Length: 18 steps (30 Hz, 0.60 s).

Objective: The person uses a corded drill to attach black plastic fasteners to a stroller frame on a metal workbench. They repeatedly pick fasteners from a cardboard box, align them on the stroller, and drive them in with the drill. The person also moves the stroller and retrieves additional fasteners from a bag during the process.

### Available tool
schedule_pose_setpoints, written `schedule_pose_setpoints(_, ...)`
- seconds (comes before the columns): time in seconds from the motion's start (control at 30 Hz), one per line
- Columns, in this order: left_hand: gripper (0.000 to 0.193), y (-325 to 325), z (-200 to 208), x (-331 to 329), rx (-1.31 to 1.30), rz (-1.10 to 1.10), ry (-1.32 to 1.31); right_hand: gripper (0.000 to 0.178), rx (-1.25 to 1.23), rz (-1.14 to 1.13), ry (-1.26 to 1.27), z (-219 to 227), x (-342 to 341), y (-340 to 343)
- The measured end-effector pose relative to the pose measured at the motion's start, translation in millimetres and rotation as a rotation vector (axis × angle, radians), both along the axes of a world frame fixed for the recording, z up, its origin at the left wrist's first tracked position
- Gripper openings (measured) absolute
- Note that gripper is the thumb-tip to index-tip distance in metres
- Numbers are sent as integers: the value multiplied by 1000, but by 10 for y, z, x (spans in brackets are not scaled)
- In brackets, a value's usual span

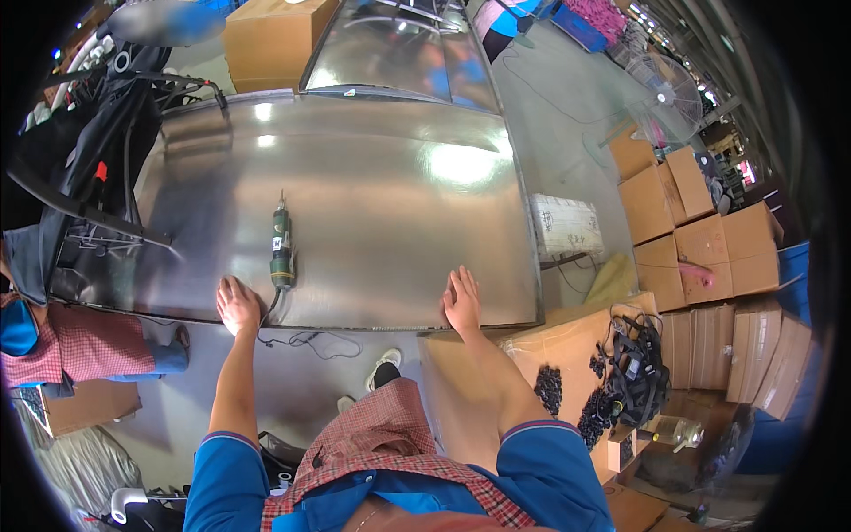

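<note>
Two hands on my feed, one screwdriver, one metal table. The left hand [238, 306] lies on the near edge of the table [381, 222], fingers loosely parted and a little bent. Over to the right hand [462, 303]: it rests near the same edge, well apart from the left, opened out with the fingers close together.

And there's the screwdriver [282, 244], lying on the table between the hands, just beyond the left one and nearer to it. I see a slim, dark green electric body, one pale label around its middle, and a thin bit pointing to the far side. One dark cord [274, 306] leaves its near end and drops over the edge just beside the left hand. The tabletop is bare silvery metal with bright glare patches.

On to containers: one big carton [576, 341] at my right, with at least two heaps of small black parts [549, 390] and a tangle of black straps [643, 372] on top. One clear bottle [678, 432] lies beyond; I can't tell what's in it. One white box [567, 226] sits beside the table. Further right, I count at least six stacked cartons [700, 253], contents hidden. Far off, one blue crate [576, 34] with pink goods in it, and one fan [665, 96].
</note>
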<state>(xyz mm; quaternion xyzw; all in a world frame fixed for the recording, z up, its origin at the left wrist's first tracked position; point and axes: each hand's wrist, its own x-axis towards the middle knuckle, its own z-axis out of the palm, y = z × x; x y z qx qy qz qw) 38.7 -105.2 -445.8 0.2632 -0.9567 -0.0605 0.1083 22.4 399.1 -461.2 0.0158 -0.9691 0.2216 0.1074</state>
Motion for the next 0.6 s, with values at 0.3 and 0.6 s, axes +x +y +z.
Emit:
schedule_pose_setpoints(0.3,52,-69,-66,-9,-6,7,-23,48,-10,-15,-74,81,30,-70)
schedule_pose_setpoints(0.6,51,-44,-26,-4,12,1,-21,47,24,-4,-24,137,34,-88)
